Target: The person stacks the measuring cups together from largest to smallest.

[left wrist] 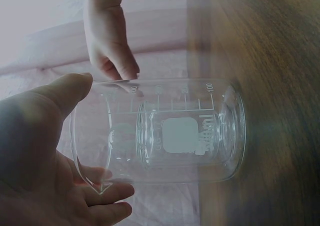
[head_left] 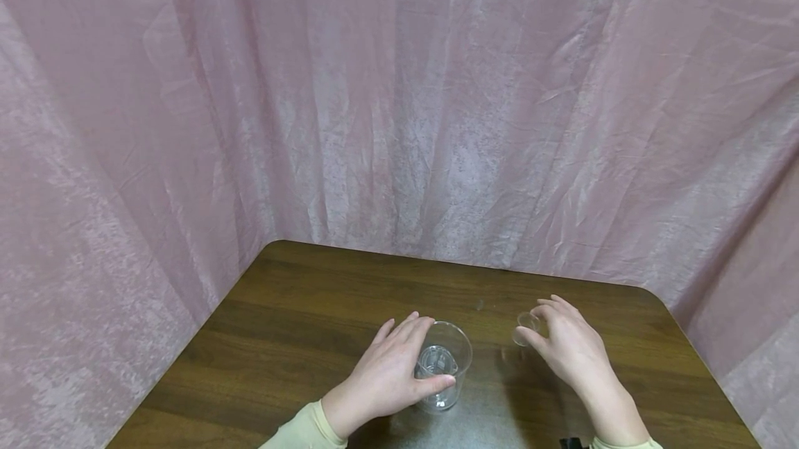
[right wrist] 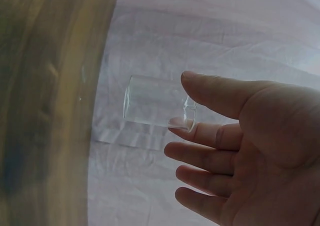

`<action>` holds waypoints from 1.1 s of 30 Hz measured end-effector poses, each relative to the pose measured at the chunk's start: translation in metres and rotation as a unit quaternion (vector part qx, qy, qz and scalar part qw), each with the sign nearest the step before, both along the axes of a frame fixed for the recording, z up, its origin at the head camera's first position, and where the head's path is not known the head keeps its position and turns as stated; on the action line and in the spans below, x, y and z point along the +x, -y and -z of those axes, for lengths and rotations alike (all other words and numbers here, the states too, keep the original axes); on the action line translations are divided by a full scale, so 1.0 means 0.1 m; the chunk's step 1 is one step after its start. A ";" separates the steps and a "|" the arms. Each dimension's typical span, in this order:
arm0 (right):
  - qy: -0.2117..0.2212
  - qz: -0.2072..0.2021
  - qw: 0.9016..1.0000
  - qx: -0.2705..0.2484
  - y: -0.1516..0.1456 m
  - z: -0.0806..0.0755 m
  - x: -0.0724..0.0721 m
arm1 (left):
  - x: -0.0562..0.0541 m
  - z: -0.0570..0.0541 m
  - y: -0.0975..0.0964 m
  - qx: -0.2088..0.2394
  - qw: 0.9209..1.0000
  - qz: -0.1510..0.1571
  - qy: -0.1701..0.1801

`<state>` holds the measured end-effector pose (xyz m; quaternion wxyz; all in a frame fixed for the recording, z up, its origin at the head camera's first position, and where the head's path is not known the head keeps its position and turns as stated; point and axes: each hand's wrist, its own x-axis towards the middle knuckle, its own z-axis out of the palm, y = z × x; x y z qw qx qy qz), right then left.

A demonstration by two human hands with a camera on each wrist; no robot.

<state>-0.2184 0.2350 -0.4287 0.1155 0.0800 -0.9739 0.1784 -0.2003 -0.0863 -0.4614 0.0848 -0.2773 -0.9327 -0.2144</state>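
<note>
A large clear glass beaker (head_left: pixel 460 352) with white graduation marks stands on the table, and my left hand (head_left: pixel 388 374) grips it near the rim, thumb on one side and fingers on the other. Nested inside is a smaller beaker (left wrist: pixel 180 134), upright like the outer one. To the right, my right hand (head_left: pixel 573 346) pinches a small, clear glass beaker (right wrist: pixel 155 101) by its rim between thumb and index finger. This small beaker is held above the table; the other fingers (right wrist: pixel 200 156) of that hand extend beside it.
The brown wooden table (head_left: pixel 299 310) has rounded far corners. Pink curtains (head_left: pixel 437 123) hang behind it and along both sides. A small black object (head_left: pixel 571 443) shows by the right sleeve at the bottom edge.
</note>
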 end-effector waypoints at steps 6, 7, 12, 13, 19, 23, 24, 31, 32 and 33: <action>-0.006 -0.008 1.000 -0.002 0.06 -0.04 0.01 | 0.00 0.00 0.00 0.000 1.000 0.001 0.000; -0.006 -0.009 1.000 -0.002 0.07 -0.05 0.01 | 0.00 0.00 0.00 0.000 1.000 0.001 0.000; -0.007 -0.012 1.000 -0.002 0.10 -0.07 0.03 | 0.00 0.00 0.00 -0.001 1.000 0.000 0.000; -0.008 -0.012 1.000 -0.002 0.11 -0.07 0.03 | 0.01 0.00 0.00 -0.002 1.000 0.000 0.000; -0.016 -0.014 1.000 -0.001 0.15 -0.10 0.03 | 0.01 0.00 0.00 0.002 1.000 0.001 0.001; -0.022 -0.016 1.000 -0.001 0.19 -0.12 0.03 | 0.01 0.01 0.00 0.001 1.000 0.002 0.001; -0.023 -0.016 1.000 -0.001 0.20 -0.12 0.03 | 0.01 0.01 0.00 0.001 1.000 0.001 0.002; -0.029 -0.023 0.999 -0.005 0.27 -0.17 0.04 | 0.01 0.01 0.00 0.000 1.000 0.001 0.001; -0.031 -0.024 0.999 -0.005 0.29 -0.17 0.04 | 0.01 0.01 0.00 0.000 1.000 0.001 0.000; -0.034 -0.026 0.999 -0.006 0.30 -0.18 0.04 | 0.00 0.01 0.00 -0.001 1.000 0.000 0.001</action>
